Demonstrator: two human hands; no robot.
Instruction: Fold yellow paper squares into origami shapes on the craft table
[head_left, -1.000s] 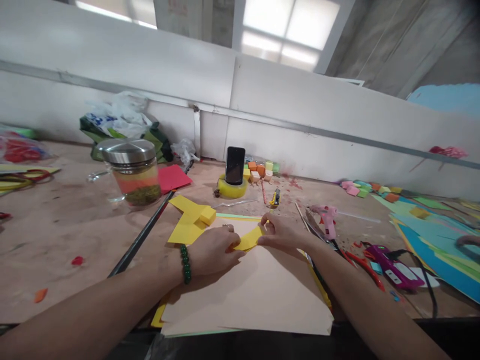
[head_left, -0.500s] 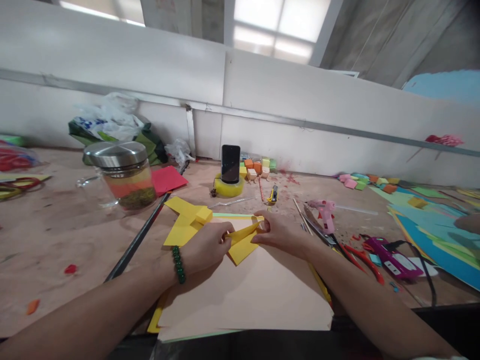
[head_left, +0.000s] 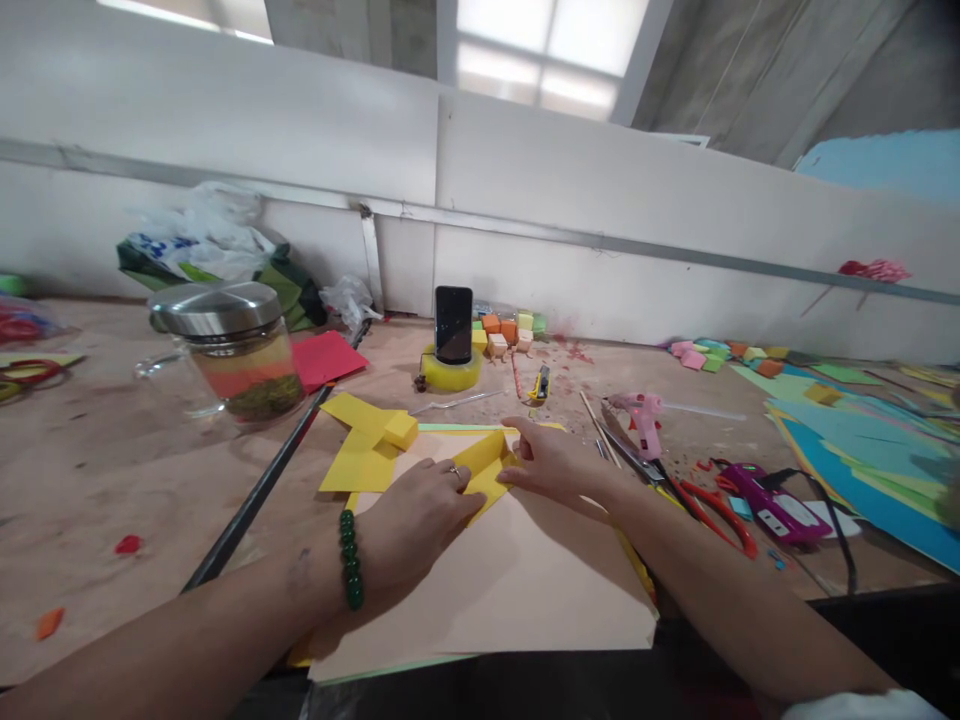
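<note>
Between my hands is a folded piece of yellow paper, its upper flap raised and its inner side showing. My left hand, with a ring and a green bead bracelet, curls over the paper's left side; its fingertips are partly hidden. My right hand pinches the right edge between thumb and fingers. Under both lies a stack of peach sheets. Left of the folded piece, a small yellow paper box rests on flat yellow paper pieces.
A lidded glass mug and red paper stand left. A phone leans upright on a tape roll. To the right lie a utility knife, pink glue gun, red-handled pliers, purple power strip and coloured sheets.
My left hand has shifted over the paper's lower left side, its fingers reaching further across. The yellow piece has opened, its flap now standing up. The view has moved slightly.
</note>
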